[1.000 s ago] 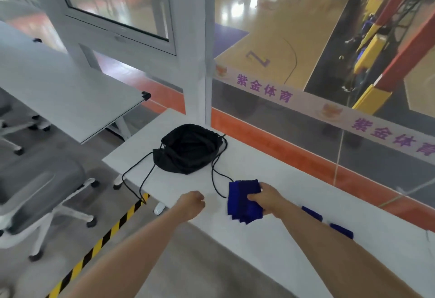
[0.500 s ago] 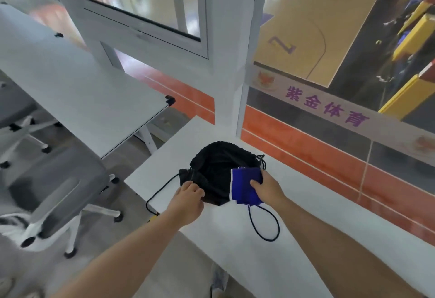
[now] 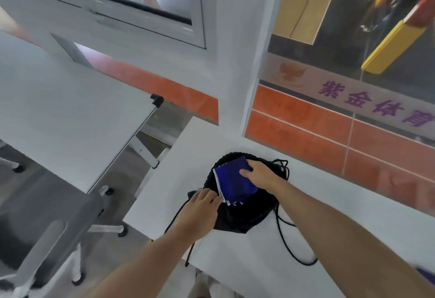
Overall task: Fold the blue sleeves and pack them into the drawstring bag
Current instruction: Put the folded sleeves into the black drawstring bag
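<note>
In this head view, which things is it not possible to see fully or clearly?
- Inside of the drawstring bag, head view: covered by the folded blue sleeves and the right hand that holds them.
- Number of layers in the folded blue sleeves: the edges are too blurred to count.
- Left hand fingertips: tucked at the bag's rim.
- Blue piece at the lower right corner: cut off by the frame edge and blurred.
</note>
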The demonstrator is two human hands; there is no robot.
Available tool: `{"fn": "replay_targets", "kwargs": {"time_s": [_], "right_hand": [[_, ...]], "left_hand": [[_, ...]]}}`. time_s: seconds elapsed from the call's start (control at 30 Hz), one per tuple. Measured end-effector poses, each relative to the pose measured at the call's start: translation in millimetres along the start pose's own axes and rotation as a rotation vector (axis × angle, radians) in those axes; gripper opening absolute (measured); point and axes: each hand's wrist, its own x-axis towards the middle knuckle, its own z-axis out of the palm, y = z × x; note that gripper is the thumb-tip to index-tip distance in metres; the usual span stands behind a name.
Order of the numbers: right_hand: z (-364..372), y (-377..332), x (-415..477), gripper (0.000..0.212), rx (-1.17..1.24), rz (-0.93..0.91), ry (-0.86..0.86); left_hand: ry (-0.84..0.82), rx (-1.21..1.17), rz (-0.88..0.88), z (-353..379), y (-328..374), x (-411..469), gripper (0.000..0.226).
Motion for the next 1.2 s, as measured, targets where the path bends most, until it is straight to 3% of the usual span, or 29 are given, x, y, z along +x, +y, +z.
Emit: {"fn": "replay_targets", "kwargs": {"time_s": [0.1, 0.23, 0.33, 0.57, 0.67, 0.8, 0.9, 1.03, 1.2], "right_hand": [[2.3, 5.2, 8.6, 0.035, -0.064, 0.082, -0.010], [18.4, 17.5, 5.6, 0.065, -0.460, 0.212, 0.077], [32.8, 14.5, -8.8, 0.060, -0.624, 0.164, 0.195], [50.7, 17.4, -17.4, 0.062, -0.655, 0.217, 0.266], [49.6, 21.9, -20.8, 0.064, -0.859, 0.071, 0.406], [69.5, 41.6, -25.7, 0.048, -1.016, -0.267, 0.238], [91.9, 50.4, -25.4, 0.064, -0.969, -0.179, 0.126], [98.5, 45.6, -13.9, 0.079, -0.887, -0.078, 0.134], [92.0, 53.9, 8.5, 0.088, -0.951, -0.037, 0.144]], "left_hand": [[0.032, 0.033, 0.062, 16.3, -16.9, 14.1, 0.035], [0.012, 0.090, 0.104, 34.2, -29.6, 18.0, 0.037], [-0.003, 0.098, 0.107, 34.0, -30.7, 21.7, 0.040], [-0.121, 0.068, 0.006, 25.1, -37.4, 48.2, 0.059], [-0.137, 0.101, -0.001, 23.2, -39.0, 54.7, 0.062], [-0.132, 0.168, 0.058, 26.9, -32.0, 49.1, 0.067], [-0.161, 0.172, 0.029, 31.3, -25.2, 40.0, 0.080], [-0.236, 0.177, -0.004, 34.9, -23.5, 39.5, 0.102], [-0.357, 0.184, -0.070, 41.3, -26.8, 53.8, 0.123]]}}
